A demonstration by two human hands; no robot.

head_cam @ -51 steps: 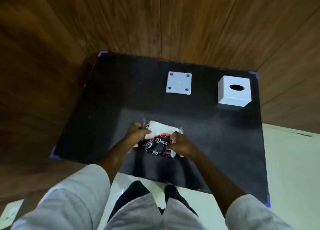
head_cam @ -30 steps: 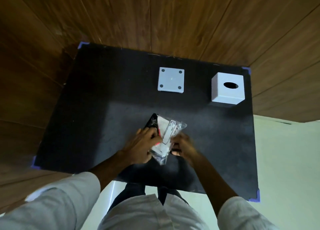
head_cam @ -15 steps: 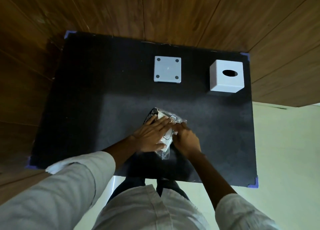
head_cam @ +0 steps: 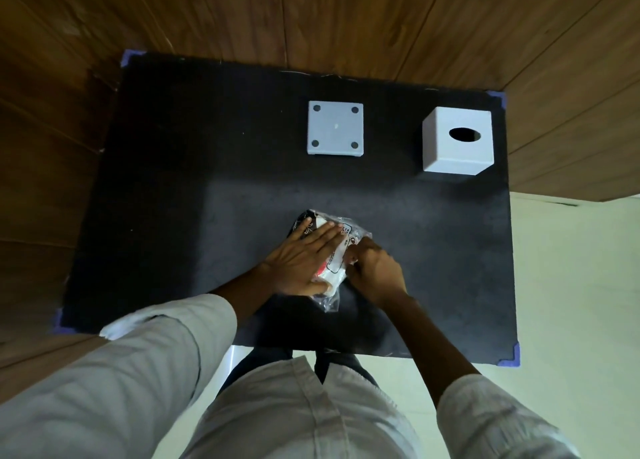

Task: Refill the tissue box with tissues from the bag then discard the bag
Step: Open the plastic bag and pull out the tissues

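Note:
A clear plastic tissue bag (head_cam: 336, 266) with black print and white tissues inside lies on the black mat (head_cam: 207, 199) near its front middle. My left hand (head_cam: 300, 261) lies flat on top of the bag, fingers spread, pressing it down. My right hand (head_cam: 374, 270) pinches the bag's right edge with curled fingers. The white cube tissue box cover (head_cam: 458, 140), with a dark oval slot on top, stands at the far right of the mat. The flat white square base (head_cam: 335, 128), with a dark dot at each corner, lies at the far middle.
The mat has blue tape at its corners and rests on a surface against a wood-panelled wall (head_cam: 311, 18). A pale floor (head_cam: 571, 285) shows to the right. My grey sleeves and shirt fill the bottom of the view.
The bag was held up in both hands, then turned over and laid on the mat. My left hand has flattened on top of it while my right hand moved to its right edge.

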